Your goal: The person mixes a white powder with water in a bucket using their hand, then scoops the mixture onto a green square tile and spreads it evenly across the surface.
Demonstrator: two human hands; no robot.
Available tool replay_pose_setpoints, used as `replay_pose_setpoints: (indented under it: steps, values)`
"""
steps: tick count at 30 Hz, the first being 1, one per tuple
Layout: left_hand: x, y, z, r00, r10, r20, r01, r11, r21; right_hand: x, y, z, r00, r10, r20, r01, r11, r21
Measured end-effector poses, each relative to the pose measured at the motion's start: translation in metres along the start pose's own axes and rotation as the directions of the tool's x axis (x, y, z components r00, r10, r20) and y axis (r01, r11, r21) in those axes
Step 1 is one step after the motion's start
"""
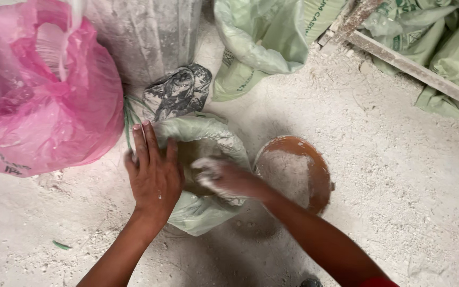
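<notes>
The small green bag [203, 207] sits on the dusty floor [399, 223], near the middle of it, and its top is open. My left hand [154, 178] lies flat on the left side of the bag's mouth. My fingers [145, 143] are straight and close together, pressing the edge of the bag down. They do not wrap around anything.

My right hand [224, 178] is in the mouth of the bag. It is covered in white powder. The fingers look bent, like a scoop, but they are blurry and I cannot tell if they hold any powder.

Just to the right of the bag is a round brown bowl [319, 175]. It touches the bag's side or is very near it. There is white powder [282, 172] inside the bowl.

Behind the bag stands a tall grey sack [144, 37] with a crumpled dark patch [179, 90] low on its front. A big pink plastic bag [38, 101] is to the left of that, toward the far left corner of the floor. A pale green sack [256, 42] leans at the far edge, to the right of the grey one. More green sacks [452, 58] lie in the far right corner, behind a wooden plank [415, 69] that runs at a slant. White dust and small crumbs cover the floor all around.
</notes>
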State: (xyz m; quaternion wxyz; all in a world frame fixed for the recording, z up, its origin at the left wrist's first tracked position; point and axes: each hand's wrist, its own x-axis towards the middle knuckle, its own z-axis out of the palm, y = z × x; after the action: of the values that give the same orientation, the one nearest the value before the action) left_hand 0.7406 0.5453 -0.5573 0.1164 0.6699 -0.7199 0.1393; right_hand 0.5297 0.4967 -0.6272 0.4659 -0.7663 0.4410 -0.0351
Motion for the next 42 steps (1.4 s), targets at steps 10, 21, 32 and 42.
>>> replay_pose_setpoints:
  steps: [10, 21, 32, 42]
  values:
    - [-0.011, -0.027, -0.012, 0.980, -0.024, 0.199, 0.102, 0.914, -0.393, 0.105, 0.041, 0.119, 0.925, 0.370, -0.083, -0.372, 0.845, -0.383]
    - [-0.011, -0.041, 0.000, 0.990, 0.022, 0.139, 0.052, 0.863, -0.503, 0.133, 0.014, 0.055, 0.984, 0.133, -0.114, -0.151, 0.974, -0.168]
    - [-0.010, -0.037, 0.004, 0.993, 0.054, 0.100, 0.003, 0.867, -0.498, 0.100, 0.039, 0.101, 0.927, 0.302, 0.224, -0.375, 0.728, 0.574]
    - [-0.013, -0.010, -0.004, 0.990, 0.085, -0.115, -0.128, 0.887, -0.444, 0.052, 0.068, 0.052, 0.969, 0.191, 0.158, -0.190, 0.159, 0.969]
